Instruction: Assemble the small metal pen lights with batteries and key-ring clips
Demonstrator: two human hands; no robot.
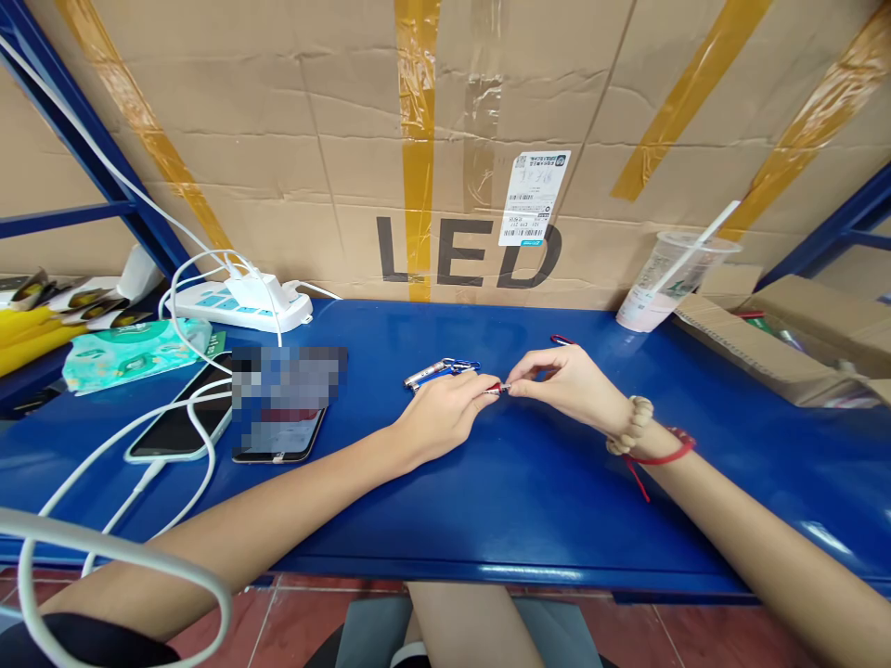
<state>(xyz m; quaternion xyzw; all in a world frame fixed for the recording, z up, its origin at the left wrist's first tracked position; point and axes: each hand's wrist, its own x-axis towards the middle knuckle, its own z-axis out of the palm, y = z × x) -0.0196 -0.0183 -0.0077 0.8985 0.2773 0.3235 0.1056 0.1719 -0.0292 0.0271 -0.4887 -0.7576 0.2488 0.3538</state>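
Note:
Above the middle of the blue table, my left hand (449, 413) is closed on a small red and silver piece (496, 389), perhaps a mini keychain flashlight. The thumb and forefinger of my right hand (567, 385) pinch its silver end, so the two hands nearly meet. Most of the piece is hidden by my fingers. Just behind my left hand lie small silver and blue keychain flashlights (426, 374) with a blue carabiner clip (465, 366). A red clip (561, 340) pokes out behind my right hand; whether it touches the hand I cannot tell.
Left on the table (418, 520) lie two phones (182, 417), white charging cables, a tissue pack (139, 353) and a power strip (229, 306). A plastic cup (647, 301) with a straw and an open cardboard box (758, 357) stand right. A large carton (334, 167) walls the back.

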